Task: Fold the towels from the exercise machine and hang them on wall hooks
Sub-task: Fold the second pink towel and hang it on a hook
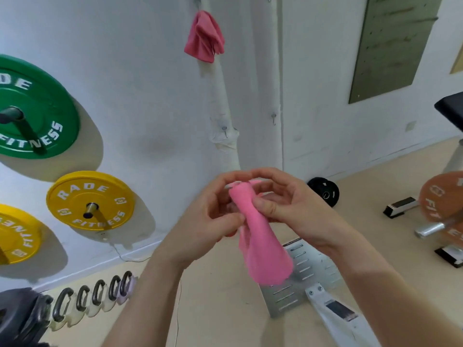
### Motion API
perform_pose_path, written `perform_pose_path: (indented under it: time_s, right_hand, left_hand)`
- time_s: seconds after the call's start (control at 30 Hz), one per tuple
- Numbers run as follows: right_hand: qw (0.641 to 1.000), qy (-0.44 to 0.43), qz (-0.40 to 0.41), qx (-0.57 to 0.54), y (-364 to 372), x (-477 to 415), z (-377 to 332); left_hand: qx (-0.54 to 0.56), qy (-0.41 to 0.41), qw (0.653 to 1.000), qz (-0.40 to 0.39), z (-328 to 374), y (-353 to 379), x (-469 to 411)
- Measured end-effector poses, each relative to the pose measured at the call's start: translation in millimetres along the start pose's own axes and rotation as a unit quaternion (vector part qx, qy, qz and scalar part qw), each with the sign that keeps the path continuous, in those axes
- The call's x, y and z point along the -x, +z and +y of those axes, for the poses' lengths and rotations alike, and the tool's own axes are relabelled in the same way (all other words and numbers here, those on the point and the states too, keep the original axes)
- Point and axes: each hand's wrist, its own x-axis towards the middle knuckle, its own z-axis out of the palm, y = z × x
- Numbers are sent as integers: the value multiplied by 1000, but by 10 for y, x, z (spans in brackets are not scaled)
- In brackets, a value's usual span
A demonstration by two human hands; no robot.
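Note:
A bright pink towel [263,246] hangs bunched in front of me, held at its top end by both hands. My left hand [208,216] pinches its upper part from the left, and my right hand [288,206] grips it from the right with the thumb pressed on the cloth. A darker pink towel [204,37] hangs from a wall hook [198,1] high on the white wall. Two bare hooks sit lower: one hook [224,130] on the taped white pipe, another hook [274,117] beside the wall corner.
Green weight plate [37,108] and yellow weight plates [90,200] hang on pegs at left. A row of kettlebell handles [95,294] lines the floor below. A metal machine base [308,274], a black plate [324,191], and a barbell with an orange plate [441,204] are at right.

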Motion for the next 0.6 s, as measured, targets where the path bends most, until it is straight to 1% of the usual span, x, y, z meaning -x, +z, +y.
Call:
perform_pose_path:
  time_s: [0.1, 0.2, 0.33, 0.4, 0.5, 0.57, 0.6]
  right_hand:
    - [1000, -10, -1, -29, -206, -389, 102]
    - [999, 5, -11, -50, -362, -763, 248]
    - [996, 34, -59, -53, -440, -1343, 423]
    - [999, 24, -39, -7, -433, -1709, 498]
    - [990, -14, 5, 140, -361, -2377, 554]
    - [977, -26, 4, 211, -277, -2865, 510]
    - [974, -30, -3, 226, -233, -3104, 475]
  left_hand:
    - [-35, -1, 999, 29, -111, -91, -374]
    - [-47, -14, 998, 45, -213, -240, -758]
    - [-76, -32, 993, 89, -418, -602, -1230]
    - [-92, -15, 987, 130, -572, -858, -1471]
    - [-138, 8, 975, 175, -829, -1363, -1868]
    - [-161, 5, 973, 168, -933, -1779, -2147]
    - [-170, -1, 973, 153, -961, -1988, -2287]
